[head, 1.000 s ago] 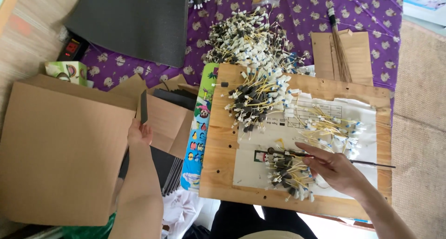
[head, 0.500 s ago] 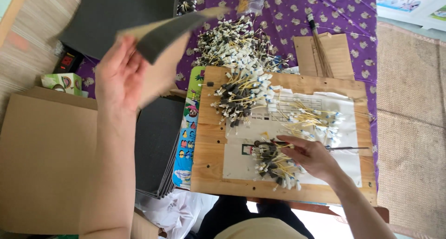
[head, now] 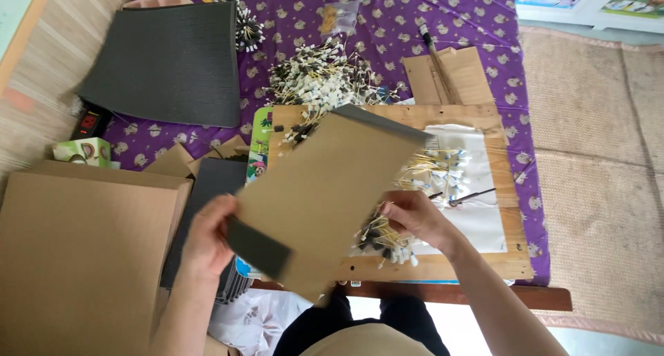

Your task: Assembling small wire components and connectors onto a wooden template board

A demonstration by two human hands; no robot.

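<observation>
My left hand (head: 207, 237) grips a brown cardboard sheet (head: 325, 190) with a dark foam backing, holding it tilted over the wooden board (head: 429, 266). My right hand (head: 415, 216) rests on the board at the sheet's right edge, its fingers closed on a bundle of thin yellow-wired pieces with black and white tips (head: 380, 237). More of these pieces (head: 436, 173) lie on a white paper (head: 484, 218) on the board. A thin dark tool (head: 472, 195) lies on the paper just right of my right hand.
A large pile of the tipped pieces (head: 318, 79) lies on the purple patterned cloth (head: 387, 17) behind the board. A dark foam mat (head: 173, 62) lies at back left, brown cardboard (head: 83, 252) and a stack of dark sheets (head: 207, 190) at left, a cardboard piece (head: 449, 76) at back right.
My left hand brought the cardboard sheet from the left, lifted it up, and now holds it low over the board. My right hand stayed on the bundle of pieces.
</observation>
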